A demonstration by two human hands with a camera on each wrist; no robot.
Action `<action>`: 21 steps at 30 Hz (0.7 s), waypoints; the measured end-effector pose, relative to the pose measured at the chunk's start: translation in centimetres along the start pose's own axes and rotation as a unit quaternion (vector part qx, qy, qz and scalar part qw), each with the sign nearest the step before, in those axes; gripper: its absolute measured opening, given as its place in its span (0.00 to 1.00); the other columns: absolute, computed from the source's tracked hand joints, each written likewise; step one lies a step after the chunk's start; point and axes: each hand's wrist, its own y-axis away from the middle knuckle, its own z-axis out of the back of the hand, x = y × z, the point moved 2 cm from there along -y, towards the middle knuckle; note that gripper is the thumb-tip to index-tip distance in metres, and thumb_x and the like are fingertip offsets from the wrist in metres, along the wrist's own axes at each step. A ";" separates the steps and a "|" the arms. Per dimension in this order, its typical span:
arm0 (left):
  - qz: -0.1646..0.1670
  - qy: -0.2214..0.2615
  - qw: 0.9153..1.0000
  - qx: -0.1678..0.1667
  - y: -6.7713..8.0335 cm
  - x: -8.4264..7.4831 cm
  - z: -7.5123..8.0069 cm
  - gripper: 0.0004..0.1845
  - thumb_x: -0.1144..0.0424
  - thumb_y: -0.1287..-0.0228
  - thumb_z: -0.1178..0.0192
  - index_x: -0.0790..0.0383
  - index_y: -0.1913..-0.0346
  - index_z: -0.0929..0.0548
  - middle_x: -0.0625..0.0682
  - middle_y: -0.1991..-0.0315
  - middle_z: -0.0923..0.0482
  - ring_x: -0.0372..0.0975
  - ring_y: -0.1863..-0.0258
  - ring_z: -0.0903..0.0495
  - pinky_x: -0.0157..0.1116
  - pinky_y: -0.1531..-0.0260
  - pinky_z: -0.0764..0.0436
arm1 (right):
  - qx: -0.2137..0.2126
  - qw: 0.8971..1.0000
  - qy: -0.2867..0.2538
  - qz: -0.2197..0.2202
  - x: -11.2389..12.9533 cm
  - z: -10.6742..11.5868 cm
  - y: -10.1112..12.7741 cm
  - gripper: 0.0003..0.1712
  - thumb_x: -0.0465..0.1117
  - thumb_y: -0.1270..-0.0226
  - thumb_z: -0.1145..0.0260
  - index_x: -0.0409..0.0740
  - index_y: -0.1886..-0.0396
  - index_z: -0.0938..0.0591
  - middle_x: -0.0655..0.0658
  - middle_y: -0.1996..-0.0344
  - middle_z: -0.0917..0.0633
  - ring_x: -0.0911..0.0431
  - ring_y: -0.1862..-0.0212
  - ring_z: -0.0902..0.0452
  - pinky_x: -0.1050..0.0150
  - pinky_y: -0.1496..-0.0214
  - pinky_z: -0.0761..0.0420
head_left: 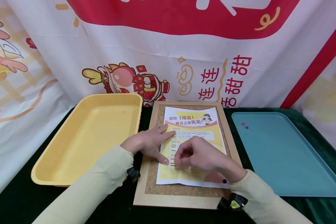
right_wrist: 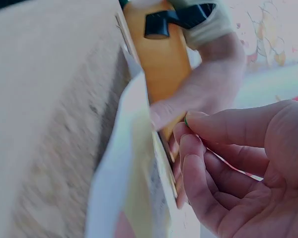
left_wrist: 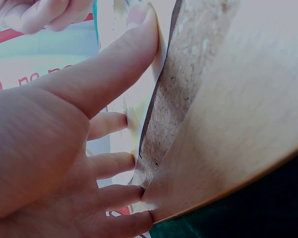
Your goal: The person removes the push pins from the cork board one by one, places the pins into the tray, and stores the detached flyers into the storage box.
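The flyer [head_left: 191, 146] lies on the cork board [head_left: 184, 189] at the middle of the surface, between the yellow tray [head_left: 72, 146] at 9 o'clock and the teal tray [head_left: 291, 161] at 3 o'clock. The left hand [head_left: 148, 143] lies flat, fingers straight, pressing the flyer's left edge down. The right hand [head_left: 201, 155] has its grip pinched on something tiny at the flyer's lower middle; the right wrist view shows a sliver of green between thumb and forefinger, likely a pushpin [right_wrist: 186, 120].

To do this well, I judge the flat hand should hold firm so the sheet cannot creep, while the pinch stays square to the cork. Two small pins [head_left: 245, 125] sit at the teal tray's 11 o'clock corner.
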 end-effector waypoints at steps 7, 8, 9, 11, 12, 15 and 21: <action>0.009 0.005 1.000 0.003 0.0 0.0 -0.1 0.60 0.37 0.40 0.25 0.47 0.12 0.48 0.58 0.11 0.65 0.58 0.12 0.65 0.59 0.16 0.50 | -0.049 0.998 0.018 -0.023 -0.5 1.9 0.2 0.01 0.36 0.31 0.25 0.44 0.63 0.09 0.51 0.68 0.10 0.56 0.65 0.19 0.62 0.57 0.21; 0.010 0.005 1.000 0.002 0.0 0.0 -0.1 0.60 0.37 0.40 0.25 0.47 0.12 0.48 0.57 0.11 0.65 0.58 0.12 0.65 0.58 0.16 0.50 | -0.056 0.998 0.020 -0.025 -0.6 2.2 0.3 0.01 0.36 0.31 0.25 0.43 0.62 0.09 0.51 0.67 0.10 0.56 0.65 0.19 0.62 0.57 0.21; 0.010 0.004 1.000 0.002 -0.1 0.0 -0.1 0.60 0.37 0.40 0.25 0.47 0.12 0.48 0.57 0.11 0.64 0.58 0.12 0.64 0.58 0.16 0.50 | -0.063 0.998 0.020 -0.025 -0.7 2.5 0.4 0.01 0.36 0.31 0.25 0.43 0.62 0.08 0.50 0.67 0.10 0.55 0.65 0.19 0.62 0.58 0.21; 0.010 0.004 1.000 0.001 -0.1 0.0 -0.1 0.60 0.37 0.40 0.25 0.47 0.12 0.48 0.57 0.11 0.64 0.58 0.12 0.64 0.58 0.16 0.49 | -0.076 0.997 0.021 -0.025 -0.9 3.1 0.5 0.02 0.35 0.31 0.25 0.43 0.62 0.08 0.49 0.65 0.10 0.54 0.64 0.20 0.62 0.58 0.21; 0.010 0.005 1.000 0.001 -0.1 0.0 -0.1 0.60 0.37 0.40 0.25 0.47 0.12 0.48 0.57 0.11 0.64 0.59 0.12 0.64 0.58 0.16 0.50 | -0.082 0.996 0.022 -0.026 -1.1 3.5 0.6 0.02 0.34 0.31 0.26 0.43 0.61 0.08 0.48 0.64 0.10 0.54 0.64 0.20 0.62 0.58 0.21; 0.009 0.006 1.000 0.001 -0.2 0.0 -0.2 0.60 0.37 0.40 0.25 0.47 0.12 0.49 0.57 0.11 0.65 0.58 0.12 0.64 0.58 0.16 0.50 | -0.100 0.994 0.019 -0.039 -1.5 4.5 0.8 0.03 0.34 0.30 0.26 0.43 0.60 0.08 0.47 0.61 0.10 0.53 0.61 0.20 0.61 0.55 0.21; 0.010 0.004 1.000 0.000 -0.2 0.0 -0.2 0.60 0.37 0.40 0.25 0.47 0.12 0.49 0.57 0.11 0.65 0.58 0.12 0.64 0.58 0.16 0.49 | -0.135 0.989 0.021 -0.063 -2.4 6.0 1.2 0.04 0.38 0.28 0.27 0.44 0.58 0.07 0.45 0.60 0.10 0.51 0.59 0.20 0.58 0.53 0.21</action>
